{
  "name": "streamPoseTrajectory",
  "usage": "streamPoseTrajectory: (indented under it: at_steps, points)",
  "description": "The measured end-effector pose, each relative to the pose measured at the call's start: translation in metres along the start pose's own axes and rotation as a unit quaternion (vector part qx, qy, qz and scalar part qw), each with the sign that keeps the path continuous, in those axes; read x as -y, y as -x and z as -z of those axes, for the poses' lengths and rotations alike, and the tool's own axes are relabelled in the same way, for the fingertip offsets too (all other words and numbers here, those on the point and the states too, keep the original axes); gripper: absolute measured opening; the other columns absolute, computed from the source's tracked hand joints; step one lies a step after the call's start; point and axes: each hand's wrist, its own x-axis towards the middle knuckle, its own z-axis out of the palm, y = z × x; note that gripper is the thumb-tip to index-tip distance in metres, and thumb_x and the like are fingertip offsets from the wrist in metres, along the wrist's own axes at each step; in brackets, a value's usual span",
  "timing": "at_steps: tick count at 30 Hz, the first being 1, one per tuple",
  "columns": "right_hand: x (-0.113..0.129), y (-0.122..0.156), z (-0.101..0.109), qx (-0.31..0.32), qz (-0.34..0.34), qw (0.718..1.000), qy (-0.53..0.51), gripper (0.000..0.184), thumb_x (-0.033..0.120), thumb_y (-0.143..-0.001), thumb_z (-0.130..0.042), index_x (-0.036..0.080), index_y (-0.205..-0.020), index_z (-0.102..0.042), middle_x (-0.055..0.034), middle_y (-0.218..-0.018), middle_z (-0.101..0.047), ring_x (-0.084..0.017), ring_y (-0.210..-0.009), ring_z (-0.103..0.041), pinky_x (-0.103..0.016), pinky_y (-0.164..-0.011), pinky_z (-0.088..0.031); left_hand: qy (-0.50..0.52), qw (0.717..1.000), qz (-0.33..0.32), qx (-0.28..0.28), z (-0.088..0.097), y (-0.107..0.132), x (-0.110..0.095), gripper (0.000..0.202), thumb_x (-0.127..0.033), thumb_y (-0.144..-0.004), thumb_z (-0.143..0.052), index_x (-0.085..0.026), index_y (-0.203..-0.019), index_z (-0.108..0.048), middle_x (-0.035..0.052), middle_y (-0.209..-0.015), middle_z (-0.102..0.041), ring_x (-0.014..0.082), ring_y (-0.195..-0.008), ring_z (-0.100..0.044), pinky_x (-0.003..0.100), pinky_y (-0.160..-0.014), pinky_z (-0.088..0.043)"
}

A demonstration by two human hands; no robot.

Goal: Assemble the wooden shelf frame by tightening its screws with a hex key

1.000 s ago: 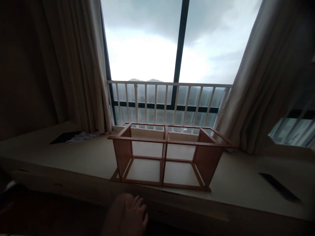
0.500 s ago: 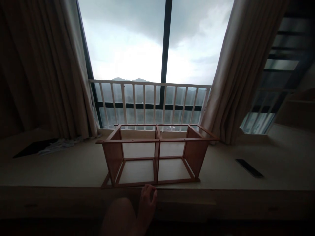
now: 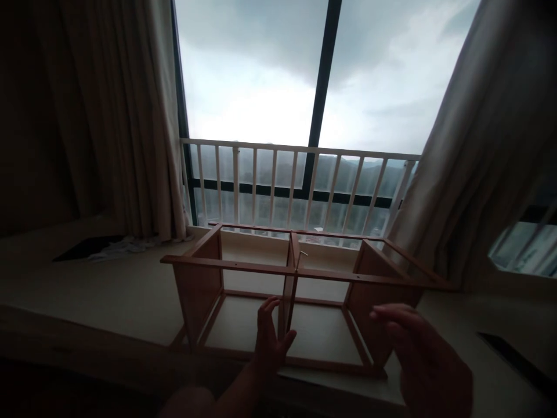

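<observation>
A reddish-brown wooden frame [image 3: 252,267] with two bays lies on the pale window ledge [image 3: 126,302]. A small bent hex key [image 3: 304,253] sticks out at the top of its middle panel [image 3: 288,302]. My left hand [image 3: 270,342] is in front of that panel, thumb and fingers apart and nothing between them; whether it touches the wood I cannot tell. By the frame's right end panel [image 3: 378,296] hovers my right hand [image 3: 429,354], fingers loosely bent and apart, with no object visible in it.
Behind the frame stands a white railing [image 3: 274,174] before the window. Curtains [image 3: 143,128] hang at both sides. A dark flat piece [image 3: 517,363] lies on the ledge at right, and a dark sheet [image 3: 85,247] with crumpled white material [image 3: 117,247] at left.
My left hand has risen from the ledge's front edge to the middle panel and its fingers have spread. My right hand has come into view at right. The view has shifted and tilted.
</observation>
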Motion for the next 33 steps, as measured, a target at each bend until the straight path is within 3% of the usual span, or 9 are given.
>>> streamPoseTrajectory:
  at_steps: [4, 6, 9, 14, 18, 25, 29, 33]
  points:
    - [0.035, -0.055, -0.05, -0.026, 0.041, 0.988, -0.146, 0.018, 0.03, -0.091, -0.054, 0.022, -0.099, -0.068, -0.007, -0.099, -0.067, -0.02, -0.088, -0.064, -0.032, -0.075, -0.051, 0.022, 1.0, -0.012, -0.009, 0.006, -0.005, 0.002, 0.049, -0.04, -0.087, -0.056, -0.021, -0.127, -0.035, 0.0159, -0.129, -0.042, 0.0291, -0.123, -0.044, 0.046, -0.098, -0.042]
    - [0.037, -0.074, -0.066, -0.005, 0.045, 0.983, -0.176, 0.019, 0.028, -0.093, -0.052, 0.022, -0.101, -0.068, -0.0072, -0.103, -0.066, -0.019, -0.089, -0.063, -0.034, -0.079, -0.051, 0.027, 0.999, -0.017, -0.006, 0.01, -0.007, 0.0, 0.04, -0.038, -0.087, -0.057, -0.02, -0.118, -0.04, 0.0143, -0.121, -0.045, 0.0273, -0.117, -0.047, 0.045, -0.096, -0.043]
    - [0.027, -0.091, -0.079, 0.066, 0.041, 0.973, -0.218, 0.022, 0.028, -0.094, -0.05, 0.024, -0.109, -0.067, -0.008, -0.119, -0.064, -0.023, -0.109, -0.06, -0.036, -0.083, -0.052, 0.007, 0.999, -0.01, 0.033, 0.012, -0.007, -0.002, 0.029, -0.036, -0.084, -0.06, -0.019, -0.103, -0.047, 0.0124, -0.111, -0.049, 0.0263, -0.107, -0.05, 0.043, -0.091, -0.045]
    - [0.01, -0.094, -0.089, 0.129, 0.015, 0.967, -0.218, 0.025, 0.03, -0.093, -0.055, 0.026, -0.115, -0.066, -0.0064, -0.122, -0.065, -0.022, -0.106, -0.063, -0.035, -0.083, -0.054, -0.03, 0.994, 0.009, 0.106, 0.009, -0.006, -0.007, 0.015, -0.024, -0.079, -0.062, -0.019, -0.08, -0.048, 0.0076, -0.088, -0.054, 0.0225, -0.089, -0.051, 0.04, -0.082, -0.045]
    - [0.01, -0.089, -0.094, 0.128, 0.024, 0.979, -0.155, 0.026, 0.033, -0.091, -0.059, 0.029, -0.115, -0.066, -0.0045, -0.112, -0.069, -0.02, -0.096, -0.066, -0.032, -0.077, -0.055, -0.029, 0.991, 0.04, 0.128, 0.015, -0.004, -0.013, 0.009, -0.017, -0.079, -0.059, -0.019, -0.081, -0.05, 0.0069, -0.087, -0.055, 0.0212, -0.088, -0.052, 0.036, -0.081, -0.044]
    - [0.014, -0.085, -0.101, 0.125, 0.057, 0.986, -0.098, 0.019, 0.032, -0.089, -0.061, 0.028, -0.106, -0.068, -0.0025, -0.104, -0.068, -0.015, -0.08, -0.063, -0.026, -0.064, -0.054, 0.014, 0.982, 0.079, 0.169, 0.031, 0.023, -0.024, 0.005, -0.023, -0.087, -0.054, -0.019, -0.085, -0.053, 0.0069, -0.089, -0.055, 0.0189, -0.087, -0.054, 0.033, -0.078, -0.045]
    - [0.018, -0.086, -0.101, 0.098, 0.059, 0.99, -0.085, 0.017, 0.03, -0.089, -0.062, 0.027, -0.104, -0.068, -0.0022, -0.101, -0.068, -0.016, -0.083, -0.063, -0.029, -0.069, -0.054, 0.027, 0.985, 0.027, 0.167, 0.037, 0.028, -0.03, 0.008, -0.026, -0.089, -0.052, -0.019, -0.086, -0.054, 0.0067, -0.086, -0.055, 0.0187, -0.084, -0.055, 0.032, -0.075, -0.046]
    - [0.026, -0.086, -0.09, 0.03, 0.053, 0.991, -0.121, 0.011, 0.025, -0.088, -0.061, 0.026, -0.098, -0.067, -0.0035, -0.095, -0.068, -0.019, -0.086, -0.063, -0.034, -0.074, -0.052, 0.03, 0.988, -0.001, 0.151, 0.06, 0.005, -0.049, 0.007, -0.02, -0.09, -0.049, -0.02, -0.089, -0.055, 0.0064, -0.085, -0.055, 0.0171, -0.082, -0.055, 0.031, -0.073, -0.046]
